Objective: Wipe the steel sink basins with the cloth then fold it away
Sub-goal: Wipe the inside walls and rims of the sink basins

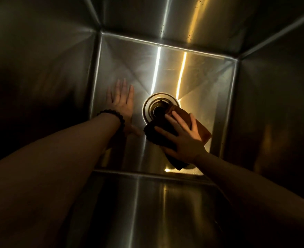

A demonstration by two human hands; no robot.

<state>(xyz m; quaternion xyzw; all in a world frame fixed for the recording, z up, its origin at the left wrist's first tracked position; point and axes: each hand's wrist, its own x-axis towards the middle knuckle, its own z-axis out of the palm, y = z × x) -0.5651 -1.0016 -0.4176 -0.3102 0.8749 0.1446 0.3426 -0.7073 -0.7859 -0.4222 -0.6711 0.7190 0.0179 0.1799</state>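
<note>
I look straight down into a deep steel sink basin (197, 72). My right hand (183, 136) presses flat on a dark brownish cloth (201, 127) lying on the basin floor, just right of the round drain (156, 106), whose edge the cloth overlaps. My left hand (122, 102) rests flat on the floor to the left of the drain, fingers spread, holding nothing. A dark beaded bracelet (113, 117) circles the left wrist.
Tall steel walls (40, 68) close in on all four sides and the light is dim. Bright streaks of reflected light run across the floor behind the drain. The near wall (147, 203) rises below my arms.
</note>
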